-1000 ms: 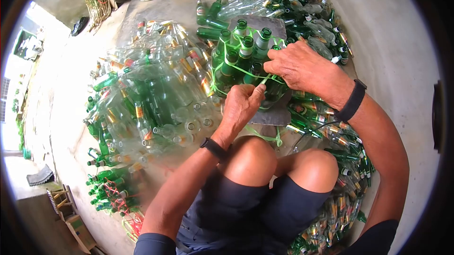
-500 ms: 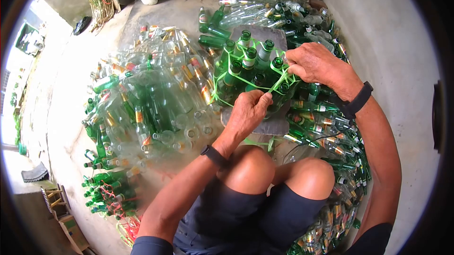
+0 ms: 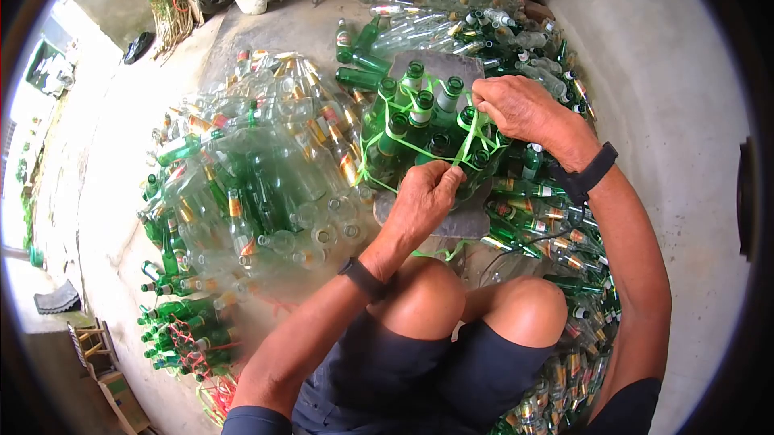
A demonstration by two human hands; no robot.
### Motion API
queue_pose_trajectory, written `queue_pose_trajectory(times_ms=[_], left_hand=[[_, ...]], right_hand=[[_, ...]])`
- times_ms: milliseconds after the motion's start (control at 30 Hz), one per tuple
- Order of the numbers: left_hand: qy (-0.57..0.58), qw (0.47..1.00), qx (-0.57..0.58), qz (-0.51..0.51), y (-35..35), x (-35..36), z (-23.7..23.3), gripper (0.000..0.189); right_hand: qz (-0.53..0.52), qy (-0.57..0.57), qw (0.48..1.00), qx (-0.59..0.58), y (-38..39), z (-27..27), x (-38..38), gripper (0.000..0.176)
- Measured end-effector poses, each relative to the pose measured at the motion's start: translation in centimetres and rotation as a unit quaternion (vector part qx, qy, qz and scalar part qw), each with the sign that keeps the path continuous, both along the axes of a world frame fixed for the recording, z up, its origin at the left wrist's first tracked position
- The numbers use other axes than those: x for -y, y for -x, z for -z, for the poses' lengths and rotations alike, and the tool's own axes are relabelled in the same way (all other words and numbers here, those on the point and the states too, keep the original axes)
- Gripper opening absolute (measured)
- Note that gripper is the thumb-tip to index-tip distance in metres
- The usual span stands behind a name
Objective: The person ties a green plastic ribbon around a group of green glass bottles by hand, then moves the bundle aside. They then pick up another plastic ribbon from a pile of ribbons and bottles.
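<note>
Several green glass bottles [image 3: 397,124] stand upright in a tight cluster on a grey slab [image 3: 458,66] in front of my knees. Light green plastic strap [image 3: 413,147] winds around and between their necks. At the near side of the cluster, my left hand [image 3: 427,195] pinches a length of this strap between thumb and finger. My right hand [image 3: 520,106] is closed at the far right of the bottles, fingers curled where the strap rises to them. Between the two hands the strap runs past the right-hand bottle necks.
Clear bottles [image 3: 326,145] with orange labels lie heaped on the left. More green bottles [image 3: 524,185] are stacked along the wall on the right, with a pile of clear ones [image 3: 419,28] behind. Red strap [image 3: 189,338] lies over bottles at lower left. A dark cord crosses the right stack.
My right hand has shifted slightly left over the bottles. The strap between my hands now runs more steeply. My left hand keeps its pinch, and the whole view has moved a little.
</note>
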State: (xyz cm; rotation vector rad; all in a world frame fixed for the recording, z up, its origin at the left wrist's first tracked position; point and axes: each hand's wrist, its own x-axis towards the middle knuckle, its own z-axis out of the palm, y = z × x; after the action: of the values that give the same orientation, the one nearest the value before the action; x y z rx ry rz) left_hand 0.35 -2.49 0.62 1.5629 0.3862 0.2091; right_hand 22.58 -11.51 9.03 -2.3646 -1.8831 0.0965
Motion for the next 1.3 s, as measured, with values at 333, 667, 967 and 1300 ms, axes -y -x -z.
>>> queue_pose_trajectory(times_ms=[333,667,967,1300], left_hand=[[0.008,1.000,-0.004,-0.004,0.1,0.0,-0.3,0.038],[0.044,0.999,-0.002,-0.004,0.1,0.3,-0.5,0.036],[0.060,0.998,0.004,-0.001,0.1,0.4,-0.3,0.035],[0.020,1.000,-0.005,-0.020,0.7,-0.6,0.3,0.037]], right_hand=[[0.003,0.008,1.000,-0.012,-0.1,0.0,-1.4,0.016],[0.025,0.065,0.994,-0.080,-1.0,-0.4,-2.7,0.016],[0.020,0.095,0.988,-0.123,-1.9,0.1,-3.7,0.015],[0.068,0.113,0.966,-0.224,-1.1,-0.8,-3.4,0.019]])
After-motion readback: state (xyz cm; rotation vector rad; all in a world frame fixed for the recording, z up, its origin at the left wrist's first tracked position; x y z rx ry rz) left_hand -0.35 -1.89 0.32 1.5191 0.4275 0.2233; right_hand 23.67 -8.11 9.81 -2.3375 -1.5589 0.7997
